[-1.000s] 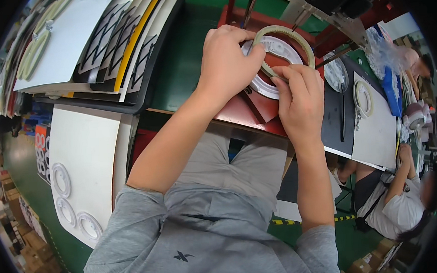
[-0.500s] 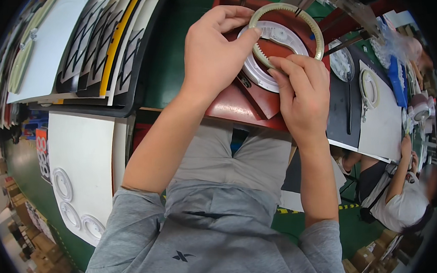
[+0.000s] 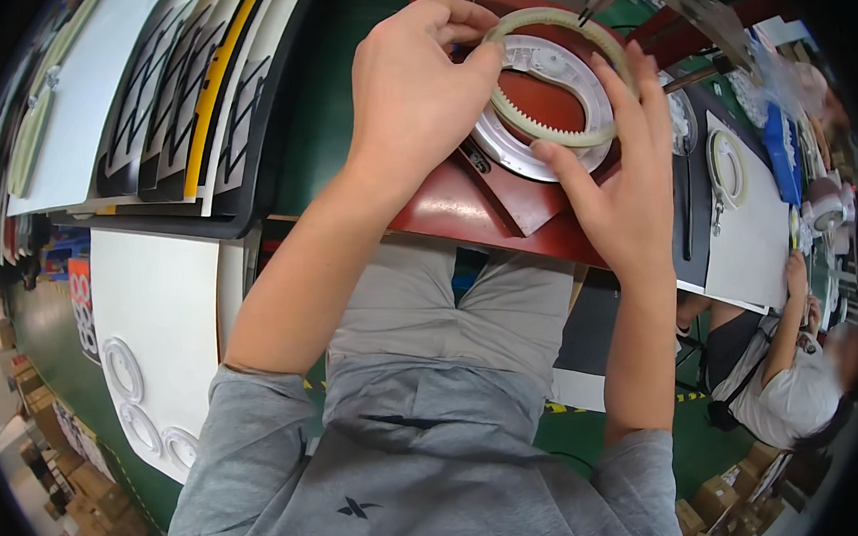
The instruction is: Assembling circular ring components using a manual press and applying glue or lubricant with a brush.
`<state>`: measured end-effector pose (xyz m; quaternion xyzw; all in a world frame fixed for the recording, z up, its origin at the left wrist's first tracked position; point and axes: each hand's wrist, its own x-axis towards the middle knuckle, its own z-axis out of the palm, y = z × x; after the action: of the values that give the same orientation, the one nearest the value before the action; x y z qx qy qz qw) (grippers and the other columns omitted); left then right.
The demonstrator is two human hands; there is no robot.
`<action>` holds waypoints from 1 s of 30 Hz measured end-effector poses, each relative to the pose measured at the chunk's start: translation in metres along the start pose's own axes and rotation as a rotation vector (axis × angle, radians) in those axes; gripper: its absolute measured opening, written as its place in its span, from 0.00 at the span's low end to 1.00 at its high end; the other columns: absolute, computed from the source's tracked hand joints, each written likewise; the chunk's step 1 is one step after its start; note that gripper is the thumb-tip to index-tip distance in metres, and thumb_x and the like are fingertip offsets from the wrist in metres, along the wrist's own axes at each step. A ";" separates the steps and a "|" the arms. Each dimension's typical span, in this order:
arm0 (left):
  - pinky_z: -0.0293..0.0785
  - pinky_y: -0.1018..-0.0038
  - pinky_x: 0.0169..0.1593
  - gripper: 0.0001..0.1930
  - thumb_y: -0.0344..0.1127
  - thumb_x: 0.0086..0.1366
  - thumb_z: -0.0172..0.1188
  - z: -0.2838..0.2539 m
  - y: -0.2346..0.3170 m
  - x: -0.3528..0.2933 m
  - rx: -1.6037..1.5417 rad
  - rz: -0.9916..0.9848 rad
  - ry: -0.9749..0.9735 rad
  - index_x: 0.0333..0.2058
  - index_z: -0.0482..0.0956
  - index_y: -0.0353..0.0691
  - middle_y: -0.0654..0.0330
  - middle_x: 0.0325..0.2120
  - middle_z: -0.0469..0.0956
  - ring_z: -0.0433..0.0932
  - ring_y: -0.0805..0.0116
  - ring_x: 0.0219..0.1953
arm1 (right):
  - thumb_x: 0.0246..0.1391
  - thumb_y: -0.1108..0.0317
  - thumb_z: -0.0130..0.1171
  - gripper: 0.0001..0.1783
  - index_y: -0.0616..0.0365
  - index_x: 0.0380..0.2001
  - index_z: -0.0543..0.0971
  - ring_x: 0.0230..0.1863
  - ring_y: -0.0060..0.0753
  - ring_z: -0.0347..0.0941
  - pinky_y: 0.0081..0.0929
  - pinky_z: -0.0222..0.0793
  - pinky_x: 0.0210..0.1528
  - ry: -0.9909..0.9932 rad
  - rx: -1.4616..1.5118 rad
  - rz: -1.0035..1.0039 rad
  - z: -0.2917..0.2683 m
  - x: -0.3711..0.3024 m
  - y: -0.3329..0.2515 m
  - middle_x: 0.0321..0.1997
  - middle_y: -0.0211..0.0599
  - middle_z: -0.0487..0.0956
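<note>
A cream toothed ring (image 3: 566, 140) is tilted over a white plastic ring (image 3: 538, 59), which lies on a red metal base (image 3: 445, 211). My left hand (image 3: 421, 97) is closed on the toothed ring's upper left rim, thumb against fingers. Around its right side curls my right hand (image 3: 628, 182), thumb at the lower rim and fingers spread along the right edge. The fingers partly hide that edge. The lower arc of the toothed ring overlaps the white ring; whether they touch I cannot tell.
Metal rods (image 3: 697, 77) stand around the base. At left is a stack of sheets and black parts (image 3: 234, 132), with white rings (image 3: 139, 426) on a white board below. Another cream ring (image 3: 728, 169) lies at right, near a seated co-worker (image 3: 785, 384).
My right hand has shifted from a pinch on the lower rim to a wider hold round the right side. The toothed ring has tilted, its lower edge now further right.
</note>
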<state>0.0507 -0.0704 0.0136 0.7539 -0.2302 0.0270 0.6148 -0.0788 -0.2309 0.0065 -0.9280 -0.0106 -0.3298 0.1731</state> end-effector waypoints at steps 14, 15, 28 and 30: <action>0.81 0.71 0.43 0.11 0.36 0.64 0.68 0.007 -0.009 -0.001 0.443 0.302 0.064 0.41 0.86 0.36 0.54 0.33 0.87 0.87 0.64 0.34 | 0.55 0.73 0.69 0.21 0.62 0.52 0.80 0.59 0.55 0.74 0.42 0.71 0.59 -0.013 -0.112 0.076 -0.024 0.001 -0.019 0.58 0.46 0.77; 0.81 0.72 0.42 0.11 0.35 0.64 0.68 0.005 -0.007 -0.003 0.416 0.258 0.057 0.41 0.86 0.36 0.54 0.33 0.86 0.86 0.65 0.34 | 0.55 0.73 0.69 0.21 0.62 0.52 0.80 0.59 0.55 0.74 0.42 0.71 0.59 -0.010 -0.119 0.077 -0.023 0.002 -0.018 0.58 0.46 0.77; 0.79 0.72 0.37 0.12 0.35 0.62 0.71 0.005 -0.015 -0.005 0.387 0.276 0.083 0.41 0.85 0.35 0.56 0.31 0.81 0.80 0.68 0.28 | 0.54 0.75 0.69 0.19 0.59 0.51 0.81 0.57 0.49 0.75 0.41 0.72 0.58 -0.068 -0.094 0.043 -0.020 -0.007 -0.014 0.58 0.43 0.78; 0.78 0.72 0.36 0.11 0.35 0.62 0.71 0.004 -0.018 -0.004 0.403 0.294 0.090 0.39 0.85 0.35 0.57 0.30 0.80 0.79 0.68 0.26 | 0.54 0.76 0.68 0.18 0.59 0.49 0.82 0.56 0.49 0.76 0.39 0.72 0.58 -0.113 -0.062 0.096 -0.028 -0.003 -0.021 0.58 0.43 0.78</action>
<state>0.0525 -0.0702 -0.0049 0.8177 -0.2999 0.1951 0.4511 -0.1011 -0.2199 0.0314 -0.9494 0.0345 -0.2687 0.1588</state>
